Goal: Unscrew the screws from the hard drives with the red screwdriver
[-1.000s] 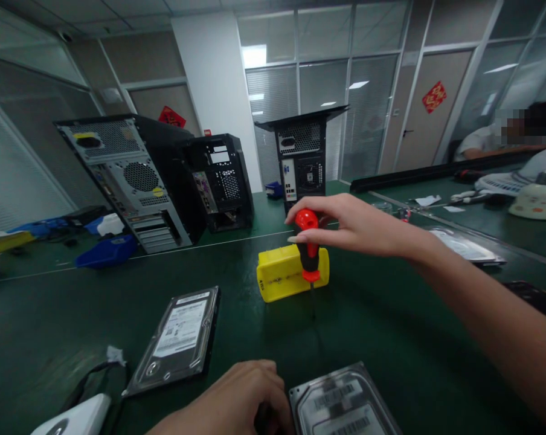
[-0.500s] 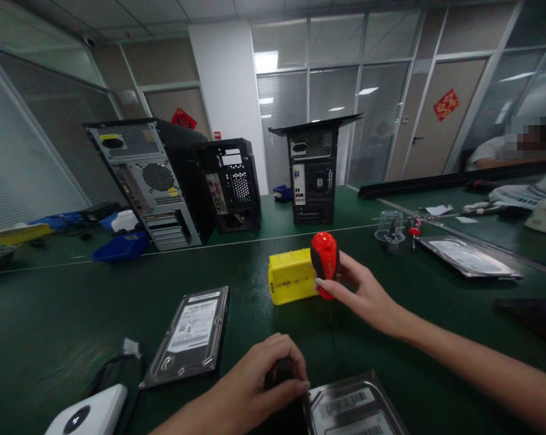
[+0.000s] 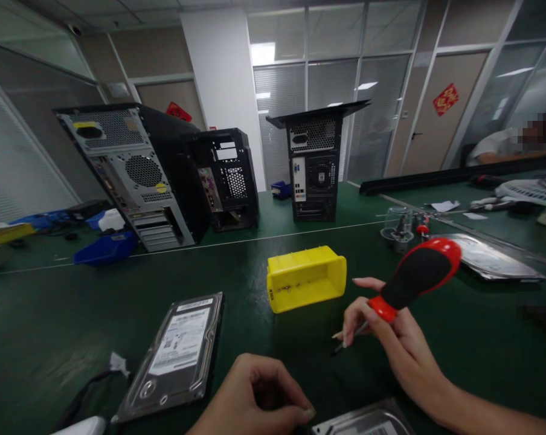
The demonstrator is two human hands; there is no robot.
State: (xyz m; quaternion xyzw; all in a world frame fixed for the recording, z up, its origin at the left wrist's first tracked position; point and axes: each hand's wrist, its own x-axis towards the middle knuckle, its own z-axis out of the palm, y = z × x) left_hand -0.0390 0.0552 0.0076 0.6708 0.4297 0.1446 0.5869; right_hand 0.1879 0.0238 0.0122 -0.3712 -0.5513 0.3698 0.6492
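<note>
Right hand: our right hand (image 3: 391, 338) pinches a screwdriver (image 3: 411, 278) at the red collar and shaft, fingers curled round it.
Screwdriver: red and black handle tilted up to the right, thin shaft pointing down-left over the green table (image 3: 51, 314), tip near the table; we can't tell if it touches.
Left hand: our left hand (image 3: 255, 402) is at the bottom edge, fingers curled in with fingertips pressed together; what's under them is hidden.
Near drive: silver hard drive (image 3: 368, 423) just right of that hand, mostly cut off by the frame edge.
Second drive: hard drive (image 3: 176, 356) lying flat, label up, left of our left hand.
Third drive: another drive (image 3: 494, 260) flat on the table, far right, behind the screwdriver handle.
Drive count: we count three.
Yellow bin: yellow bin (image 3: 305, 277) just beyond the screwdriver tip, open side facing right; contents not visible from here.
Clear cup: clear cup (image 3: 396, 225) behind the bin to the right, something dark inside, too small to tell.
Blue bin: blue bin (image 3: 103, 249) at left, by the nearest case.
PC cases: three towers, backs toward us: large one (image 3: 132, 175) left, open one (image 3: 228, 178) beside it, third (image 3: 313, 166) centre.
Other person: a sleeve (image 3: 490, 148) at far right, at the next bench.
</note>
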